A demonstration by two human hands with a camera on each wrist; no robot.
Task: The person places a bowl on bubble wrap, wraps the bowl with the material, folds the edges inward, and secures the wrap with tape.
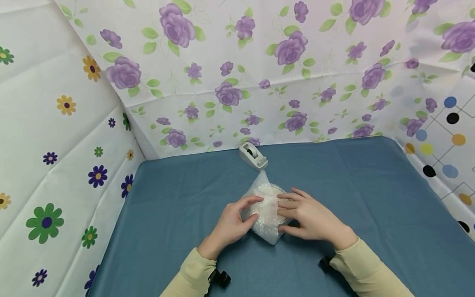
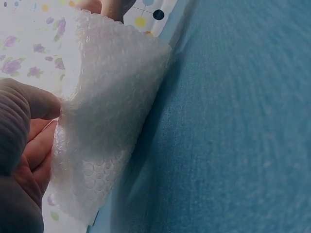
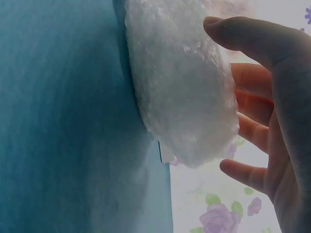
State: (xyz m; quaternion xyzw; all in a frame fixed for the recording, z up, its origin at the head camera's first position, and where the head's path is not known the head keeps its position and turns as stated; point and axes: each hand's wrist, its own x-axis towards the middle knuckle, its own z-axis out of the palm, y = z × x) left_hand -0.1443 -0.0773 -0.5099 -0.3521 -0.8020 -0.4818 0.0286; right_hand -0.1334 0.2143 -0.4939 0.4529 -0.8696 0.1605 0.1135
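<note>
A rounded bundle in clear bubble wrap lies on the blue cloth, with pointed corners of the wrap at its far and near ends. What is inside looks pale and round, but the layers blur its kind. On the left, my left hand holds the wrap's upper side with curved thumb and index finger; the left wrist view shows the thumb against the edge of the bubble wrap. My right hand rests spread, nearly straight fingers on the bundle's right side. Its thumb lies near the bubble wrap.
A white tape dispenser stands just beyond the bundle, near the back edge of the blue tablecloth. Behind it hangs a sheet with purple flowers. Patterned sheets also border the table at left and right.
</note>
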